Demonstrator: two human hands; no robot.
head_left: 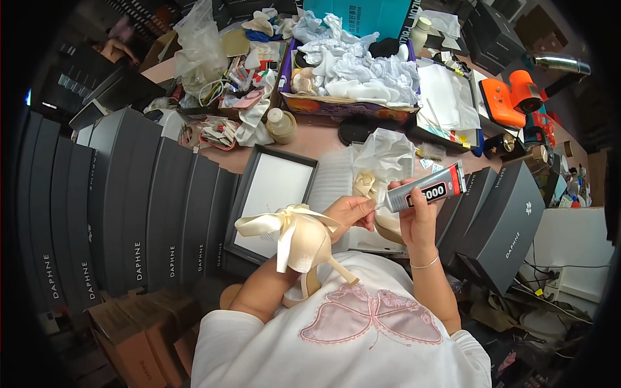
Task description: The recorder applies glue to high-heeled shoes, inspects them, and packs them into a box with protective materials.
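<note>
My right hand [419, 216] is wrapped around a grey glue tube [424, 192] with a black label and a red end, its narrow tip aimed left. At that tip, the fingers of my left hand [352, 212] are pinched together; what they hold, if anything, is too small to make out. A cream high-heeled shoe [307, 246] with a large ribbon bow lies against my left forearm, its heel slanting down toward my shirt. How the shoe is supported is hidden. Beyond my hands, another cream bow [365, 184] shows among white wrapping, and part of a second shoe shows beneath my right hand.
An open dark box lid [275, 194] with a white inside lies beside foam wrap [330, 184]. Dark shoeboxes [132, 207] line the left, and more [498, 226] stand at right. A purple carton [349, 107] of crumpled tissue, a bottle [281, 125] and an orange tool [511, 100] sit farther back.
</note>
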